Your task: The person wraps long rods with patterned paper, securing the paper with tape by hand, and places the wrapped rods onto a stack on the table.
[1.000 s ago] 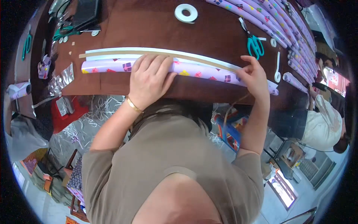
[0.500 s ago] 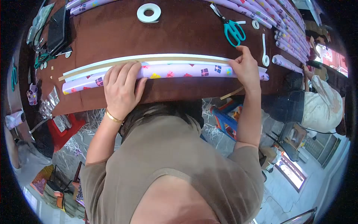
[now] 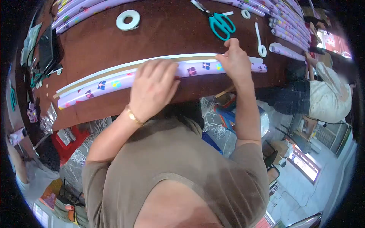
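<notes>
A long roll of lilac gift wrapping paper [image 3: 110,84] with printed presents lies across the brown table in front of me. Along its upper side run a white edge and a narrow tan strip [image 3: 121,69]. My left hand [image 3: 154,85] rests flat over the roll's middle, fingers stretched across it and slightly blurred. Near the right end, my right hand [image 3: 237,62] has thumb and fingers closed at the paper's edge, where the tan strip stops. Its grip is partly hidden. A short tan piece [image 3: 224,92] shows beside my right forearm.
Beyond the roll lie a white tape roll [image 3: 128,20], teal-handled scissors [image 3: 221,26] and smaller tape rolls [image 3: 262,50]. Finished-looking lilac rolls [image 3: 291,32] are stacked at the back. A person in a white top [image 3: 330,91] works at the right. A black case [image 3: 47,49] sits at left.
My left hand has slid right along the roll toward its middle. My right hand keeps its closed grip near the right end. The whole view has shifted somewhat.
</notes>
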A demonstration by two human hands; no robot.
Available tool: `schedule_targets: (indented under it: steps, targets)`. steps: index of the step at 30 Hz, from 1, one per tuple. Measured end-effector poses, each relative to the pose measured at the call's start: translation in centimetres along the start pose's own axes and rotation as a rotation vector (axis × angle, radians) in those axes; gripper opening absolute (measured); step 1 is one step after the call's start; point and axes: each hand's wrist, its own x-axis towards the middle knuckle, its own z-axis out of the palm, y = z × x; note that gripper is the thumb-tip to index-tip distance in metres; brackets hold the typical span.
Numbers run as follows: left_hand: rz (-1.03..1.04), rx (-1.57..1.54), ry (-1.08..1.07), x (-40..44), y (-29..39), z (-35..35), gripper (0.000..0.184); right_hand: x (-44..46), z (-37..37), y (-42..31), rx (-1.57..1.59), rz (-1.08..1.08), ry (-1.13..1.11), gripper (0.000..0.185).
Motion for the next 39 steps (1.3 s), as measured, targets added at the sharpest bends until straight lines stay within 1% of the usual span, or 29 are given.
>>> schedule_targets:
  steps: [3,5,6,8,11,13,14,16,18,19,20,22,24,29,34,39]
  targets:
    - [0.076,-0.031,-0.049,2.9,2.2,3.1,0.044,-0.3,-0.4,-0.5,-0.004,-0.019,0.007,0.037]
    - [0.187,0.030,-0.017,4.4,3.1,5.1,0.034,-0.4,-0.4,-0.3,0.013,-0.009,-0.004,0.037]
    - [0.200,0.023,-0.015,4.6,3.3,5.8,0.034,-0.4,-0.3,-0.2,0.036,-0.011,-0.024,0.037]
    - [0.172,0.120,-0.097,4.9,3.7,6.7,0.034,-0.3,-0.2,0.2,0.062,-0.025,-0.032,0.035]
    - [0.201,0.121,-0.075,5.0,3.7,6.5,0.035,-0.2,-0.8,1.5,0.065,0.003,-0.060,0.031]
    - [0.184,0.133,-0.098,4.9,3.8,6.5,0.040,-0.2,-1.9,3.6,0.213,0.019,-0.082,0.027]
    - [0.190,0.128,-0.100,4.9,3.8,6.5,0.040,-0.1,-2.6,4.9,0.212,0.027,-0.081,0.027]
    - [0.176,0.136,-0.093,5.0,3.9,6.7,0.043,0.1,-4.2,8.0,0.227,0.113,-0.077,0.026]
    - [0.174,0.132,-0.119,5.0,3.9,6.6,0.042,0.0,-5.4,11.0,0.191,0.191,-0.005,0.027]
    - [0.170,0.131,-0.124,5.1,4.0,6.5,0.041,0.1,-6.0,12.7,0.255,0.247,-0.035,0.026]
    - [0.166,0.128,-0.131,5.3,4.0,6.3,0.041,0.2,-6.6,13.9,0.251,0.274,-0.032,0.023]
    - [0.160,0.120,-0.139,5.5,4.2,6.4,0.039,0.4,-7.3,15.5,0.173,0.255,0.009,0.022]
    - [0.147,0.117,-0.139,5.6,4.3,6.4,0.039,0.5,-7.4,16.8,0.171,0.273,0.021,0.022]
    - [0.143,0.149,-0.136,5.8,4.4,6.3,0.039,1.0,-6.5,17.3,0.215,0.275,0.047,0.024]
    - [0.121,0.154,-0.160,5.8,4.5,6.3,0.039,1.7,-5.6,17.8,0.169,0.309,0.019,0.030]
    - [0.124,0.154,-0.145,5.7,4.3,6.4,0.038,2.3,-4.8,18.0,0.116,0.309,-0.013,0.030]
